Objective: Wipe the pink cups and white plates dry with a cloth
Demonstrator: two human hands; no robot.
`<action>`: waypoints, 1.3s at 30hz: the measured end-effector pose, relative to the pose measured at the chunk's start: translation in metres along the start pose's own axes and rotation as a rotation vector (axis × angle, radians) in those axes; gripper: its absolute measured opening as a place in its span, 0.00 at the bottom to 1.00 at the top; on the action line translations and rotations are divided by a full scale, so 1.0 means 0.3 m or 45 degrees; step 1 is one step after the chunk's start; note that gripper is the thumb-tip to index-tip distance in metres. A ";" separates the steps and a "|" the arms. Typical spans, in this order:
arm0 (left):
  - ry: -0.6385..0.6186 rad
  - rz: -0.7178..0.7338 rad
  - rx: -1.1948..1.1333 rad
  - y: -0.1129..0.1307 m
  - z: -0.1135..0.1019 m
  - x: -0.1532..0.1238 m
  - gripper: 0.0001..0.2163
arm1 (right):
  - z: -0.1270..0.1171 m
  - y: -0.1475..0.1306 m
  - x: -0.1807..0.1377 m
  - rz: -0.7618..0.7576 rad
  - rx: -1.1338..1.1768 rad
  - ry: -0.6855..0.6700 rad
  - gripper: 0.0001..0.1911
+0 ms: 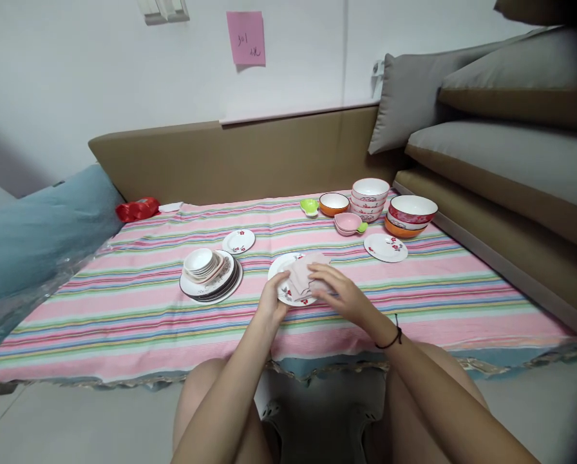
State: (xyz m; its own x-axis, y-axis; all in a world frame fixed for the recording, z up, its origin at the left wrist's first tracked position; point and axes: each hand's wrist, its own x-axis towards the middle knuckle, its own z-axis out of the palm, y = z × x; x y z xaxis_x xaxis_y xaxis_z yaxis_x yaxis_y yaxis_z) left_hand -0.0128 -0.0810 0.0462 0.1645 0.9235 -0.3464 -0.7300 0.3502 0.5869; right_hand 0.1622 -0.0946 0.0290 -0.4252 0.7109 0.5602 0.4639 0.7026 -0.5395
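Here the left hand [274,299] curls around the near-left rim of a white flowered plate [279,267], gripping it, while the right hand [339,290], fingers loosely spread, presses a pinkish cloth [302,276] flat on the plate between both hands.

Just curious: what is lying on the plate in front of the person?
A pale cloth under the right hand; the left hand grips the plate. Its centre is covered.

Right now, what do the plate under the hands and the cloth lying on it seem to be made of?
The flowered plate is probably glazed ceramic or melamine: white, smooth, with printed red blossoms. The cloth is a soft textile, matte beige-pink, and it folds and creases.
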 end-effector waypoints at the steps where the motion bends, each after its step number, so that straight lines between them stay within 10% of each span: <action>1: -0.009 0.004 0.022 0.002 0.001 0.000 0.20 | -0.019 0.009 -0.002 0.024 -0.036 0.070 0.13; 20: 0.133 0.047 0.040 -0.048 0.012 0.024 0.15 | -0.053 0.011 -0.024 -0.061 -0.297 0.004 0.08; 27: 0.284 0.168 0.021 -0.085 -0.011 0.047 0.21 | -0.028 -0.013 -0.027 0.278 0.081 0.351 0.07; 39: 0.346 0.147 0.013 -0.087 -0.017 0.053 0.14 | 0.017 -0.016 -0.035 0.032 -0.258 -0.056 0.20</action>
State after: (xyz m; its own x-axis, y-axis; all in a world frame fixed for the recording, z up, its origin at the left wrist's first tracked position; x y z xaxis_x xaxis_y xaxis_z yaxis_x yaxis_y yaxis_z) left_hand 0.0055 -0.0761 0.0216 -0.1042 0.8821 -0.4594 -0.7264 0.2480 0.6409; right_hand 0.1605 -0.1052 0.0225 -0.4429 0.7319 0.5178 0.6198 0.6673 -0.4130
